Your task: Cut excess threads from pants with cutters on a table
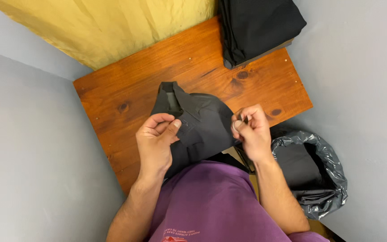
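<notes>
Both hands are at work close to my chest: my left hand (157, 136) pinches the front edge of a dark grey shirt (200, 125) between thumb and curled fingers, and my right hand (251, 130) is pressed together at the fingertips on the shirt's opposite edge, at about three o'clock. The shirt lies partly on the wooden table (126, 94), collar toward twelve o'clock, its lower part hanging off toward my purple top (211, 201). Down at four o'clock sits a bin lined with a grey bag (323, 179). Farthest off, at one o'clock, a stack of folded dark clothes (258, 27) rests on the table's corner, so I judge some are done; this one is still unfolded.
</notes>
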